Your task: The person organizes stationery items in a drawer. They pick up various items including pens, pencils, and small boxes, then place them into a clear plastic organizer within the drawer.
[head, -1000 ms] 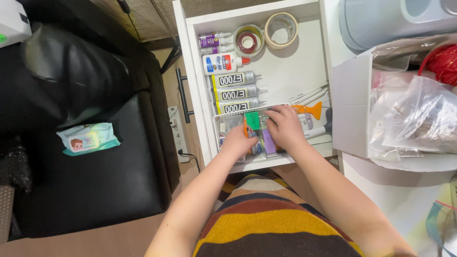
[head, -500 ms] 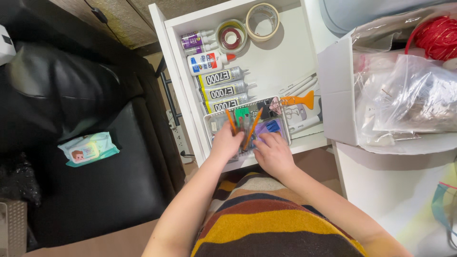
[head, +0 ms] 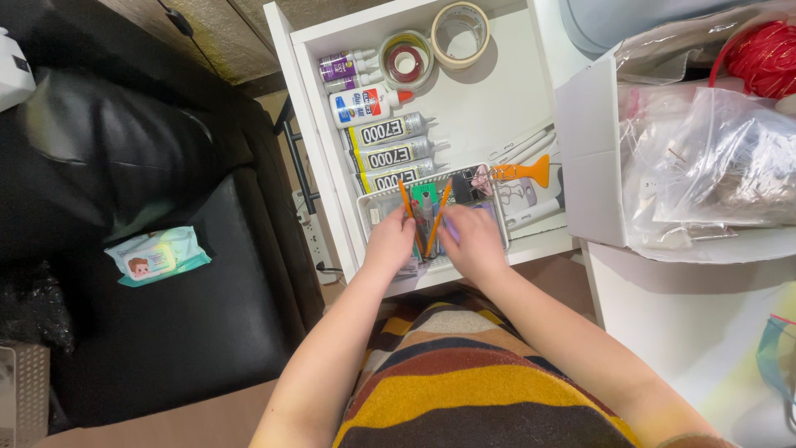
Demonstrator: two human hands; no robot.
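An open white drawer (head: 531,91) sits in front of me. At its near end stands a clear plastic bin (head: 375,204) holding orange sticks (head: 437,214), a green item and other small tools. My left hand (head: 390,242) rests in the bin's left part, fingers curled around small items beside one orange stick. My right hand (head: 474,239) reaches into the bin's right part, fingers bent down among the contents; what it grips is hidden.
Three grey glue tubes (head: 388,156), a white glue bottle (head: 363,105), purple tubes and two tape rolls (head: 406,60) lie further back in the drawer. An orange-handled tool (head: 521,172) lies right of the bin. A white box with plastic bags (head: 705,158) stands right. A wipes pack (head: 157,255) lies on the black seat.
Both hands have shifted a little within the bin; the right hand moved from the bin's near edge up into its right part, and the orange sticks now stand between the hands.
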